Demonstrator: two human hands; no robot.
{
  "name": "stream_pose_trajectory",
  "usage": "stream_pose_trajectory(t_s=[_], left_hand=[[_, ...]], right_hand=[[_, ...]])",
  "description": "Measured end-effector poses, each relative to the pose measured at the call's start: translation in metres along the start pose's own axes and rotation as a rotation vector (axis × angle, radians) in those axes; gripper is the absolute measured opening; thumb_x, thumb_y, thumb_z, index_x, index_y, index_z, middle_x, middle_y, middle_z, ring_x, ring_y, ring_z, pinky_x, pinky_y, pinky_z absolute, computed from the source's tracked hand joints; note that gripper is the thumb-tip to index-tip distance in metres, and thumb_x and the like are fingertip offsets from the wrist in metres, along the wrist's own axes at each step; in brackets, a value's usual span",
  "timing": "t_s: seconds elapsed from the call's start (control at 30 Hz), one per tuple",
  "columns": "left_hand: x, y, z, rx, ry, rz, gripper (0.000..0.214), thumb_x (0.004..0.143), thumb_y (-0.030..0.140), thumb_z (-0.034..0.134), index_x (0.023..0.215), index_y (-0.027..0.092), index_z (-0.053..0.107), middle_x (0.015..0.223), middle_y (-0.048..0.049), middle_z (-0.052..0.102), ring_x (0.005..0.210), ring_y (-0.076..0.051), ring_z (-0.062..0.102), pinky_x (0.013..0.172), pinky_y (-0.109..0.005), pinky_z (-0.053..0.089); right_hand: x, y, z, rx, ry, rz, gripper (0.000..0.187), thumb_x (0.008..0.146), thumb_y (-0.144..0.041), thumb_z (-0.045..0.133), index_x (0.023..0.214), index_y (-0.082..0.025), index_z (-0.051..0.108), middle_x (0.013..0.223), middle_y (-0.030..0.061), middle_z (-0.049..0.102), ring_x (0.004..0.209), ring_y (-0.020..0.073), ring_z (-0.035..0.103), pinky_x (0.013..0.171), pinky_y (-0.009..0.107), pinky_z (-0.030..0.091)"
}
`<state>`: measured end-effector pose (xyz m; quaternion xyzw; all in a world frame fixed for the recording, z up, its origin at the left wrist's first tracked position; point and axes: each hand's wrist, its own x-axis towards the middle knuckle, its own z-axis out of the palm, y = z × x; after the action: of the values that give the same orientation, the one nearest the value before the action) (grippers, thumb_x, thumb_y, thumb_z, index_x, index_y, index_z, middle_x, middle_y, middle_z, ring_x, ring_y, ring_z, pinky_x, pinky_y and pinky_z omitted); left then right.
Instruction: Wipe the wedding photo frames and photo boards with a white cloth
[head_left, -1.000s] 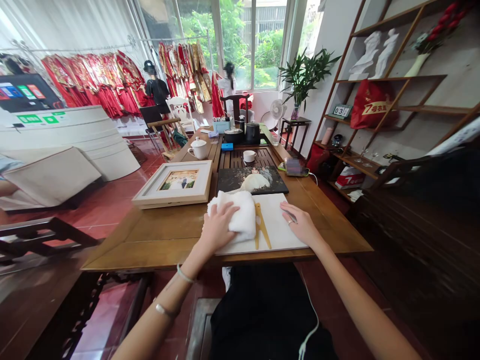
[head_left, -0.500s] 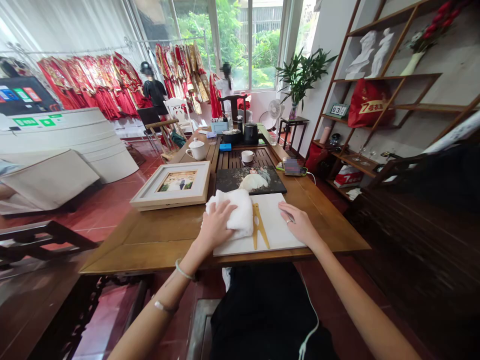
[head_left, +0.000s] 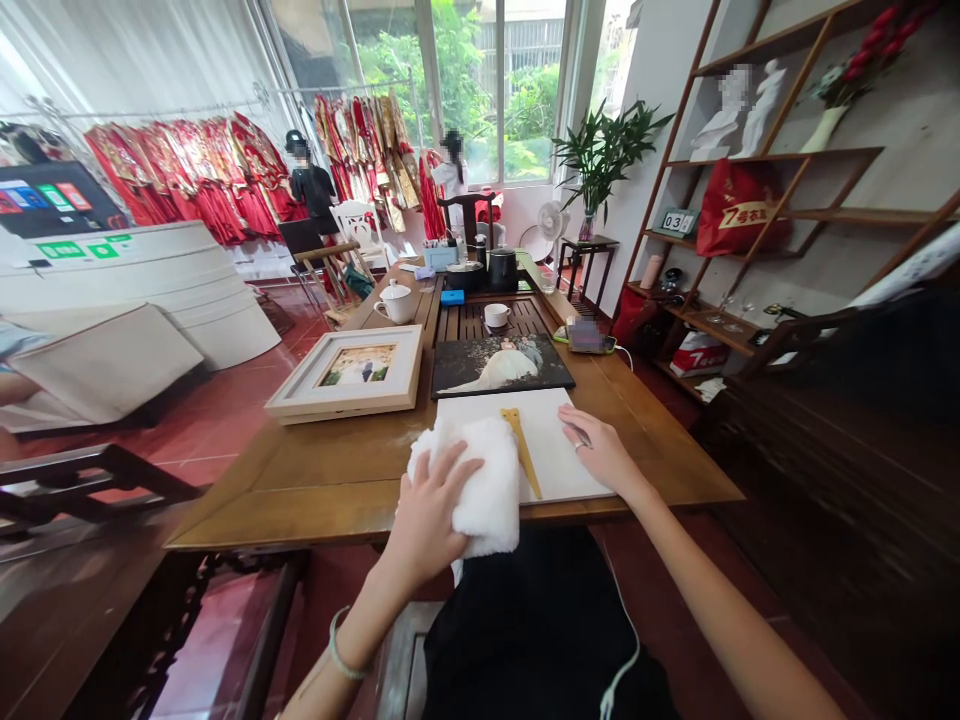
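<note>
My left hand (head_left: 427,510) presses a white folded cloth (head_left: 486,480) onto the near left part of a white board (head_left: 547,440) that lies at the wooden table's (head_left: 330,480) front edge; the cloth hangs a little over the edge. Its fingers are spread flat on the cloth. My right hand (head_left: 600,452) rests flat on the board's right side, fingers stretched out. A yellow wooden stand piece (head_left: 521,448) lies on the board between my hands.
Behind the board lie a dark photo print (head_left: 501,364) and a framed photo (head_left: 349,372). Farther back are a teapot (head_left: 395,300), a cup (head_left: 497,314) and a kettle (head_left: 502,268). Shelves (head_left: 750,240) stand at the right. Two people stand by racks of red garments (head_left: 187,170).
My left hand has drawn the cloth toward me, from the board's far left part down to the table's front edge. My right hand has stayed in place.
</note>
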<state>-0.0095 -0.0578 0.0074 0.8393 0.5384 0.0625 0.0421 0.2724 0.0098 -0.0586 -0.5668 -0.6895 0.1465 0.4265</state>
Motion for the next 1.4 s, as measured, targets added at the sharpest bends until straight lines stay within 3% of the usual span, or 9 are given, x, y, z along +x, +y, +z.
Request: stream_pose_trajectory(t_s=[0.27,0.6,1.1,1.27,1.4], left_hand=[[0.042,-0.004,-0.005,0.035,-0.055,-0.007,0.068,0.071,0.028,0.060,0.136,0.031,0.041,0.153,-0.0024,0.031,0.128,-0.040,0.030,0.091,-0.059,0.040],[0.109,-0.016,-0.006,-0.013,-0.008,0.005,0.055,0.077,0.043,0.056,0.129,0.028,0.048,0.139,-0.0074,0.046,0.124,-0.039,0.036,0.089,-0.060,0.042],[0.131,-0.002,-0.006,-0.017,-0.028,0.107,0.052,0.075,0.028,0.054,0.127,0.027,0.051,0.136,-0.0064,0.050,0.122,-0.036,0.038,0.089,-0.055,0.043],[0.132,0.019,-0.006,-0.021,-0.031,0.078,0.050,0.080,0.028,0.048,0.130,0.027,0.048,0.138,-0.0059,0.048,0.122,-0.036,0.037,0.093,-0.056,0.041],[0.120,0.035,0.003,0.044,0.004,0.050,0.054,0.078,0.032,0.054,0.131,0.026,0.045,0.138,-0.0088,0.044,0.122,-0.038,0.034,0.090,-0.059,0.042]], right_hand=[[0.000,0.000,-0.001,0.014,0.000,-0.004,0.033,0.086,-0.022,0.050,0.113,-0.018,0.069,0.126,0.0115,0.064,0.124,0.0255,0.056,0.109,0.047,0.040],[0.000,0.000,-0.002,-0.012,-0.030,-0.007,0.036,0.087,-0.022,0.047,0.115,-0.014,0.068,0.128,0.0141,0.063,0.125,0.0269,0.055,0.110,0.047,0.040],[0.000,0.000,-0.001,-0.049,-0.032,-0.015,0.036,0.088,-0.023,0.046,0.116,-0.014,0.067,0.129,0.0150,0.062,0.125,0.0264,0.055,0.110,0.047,0.039],[0.001,0.000,-0.002,-0.058,-0.043,-0.022,0.038,0.088,-0.023,0.045,0.117,-0.013,0.066,0.129,0.0156,0.062,0.125,0.0270,0.055,0.109,0.047,0.040],[0.000,-0.001,-0.002,-0.055,-0.035,-0.021,0.038,0.088,-0.024,0.045,0.117,-0.013,0.066,0.130,0.0155,0.061,0.125,0.0263,0.055,0.109,0.046,0.040]])
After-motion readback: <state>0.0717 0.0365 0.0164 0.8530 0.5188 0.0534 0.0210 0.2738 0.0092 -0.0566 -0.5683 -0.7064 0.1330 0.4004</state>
